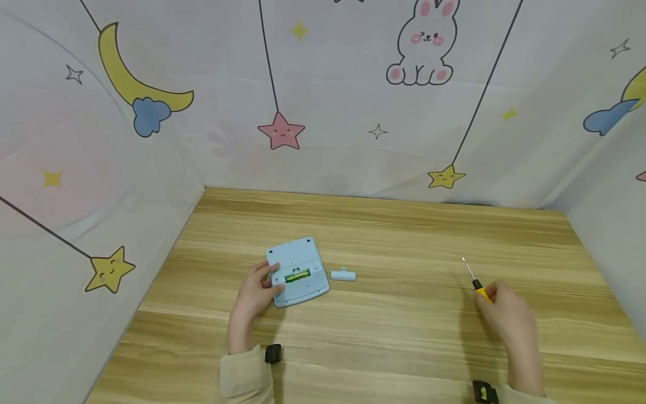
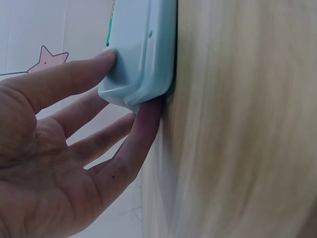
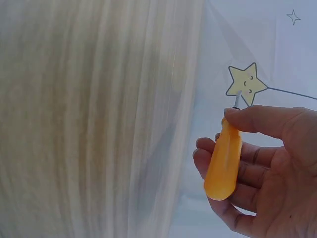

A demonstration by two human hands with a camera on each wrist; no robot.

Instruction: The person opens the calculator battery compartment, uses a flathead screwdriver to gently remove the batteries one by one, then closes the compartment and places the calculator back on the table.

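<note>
A light blue calculator (image 1: 301, 293) lies with its back up on the table, its keys hidden. A green battery (image 1: 298, 276) shows in its uncovered battery slot. My left hand (image 1: 254, 292) grips the calculator's left edge; in the left wrist view the thumb (image 2: 94, 69) lies on the back and a finger (image 2: 146, 121) reaches under the edge. Just right of the calculator is a small light blue battery cover (image 1: 343, 275). Farther right, my right hand (image 1: 510, 314) holds a screwdriver (image 3: 224, 163) by its yellow-orange handle, above the table, its metal tip pointing away from me.
The wood-grain table (image 1: 393, 336) meets a white printed cloth (image 1: 343, 163) at its back edge, and cloth also hangs along both sides. A dark band device (image 1: 273, 353) sits on the left wrist, another (image 1: 484, 392) on the right.
</note>
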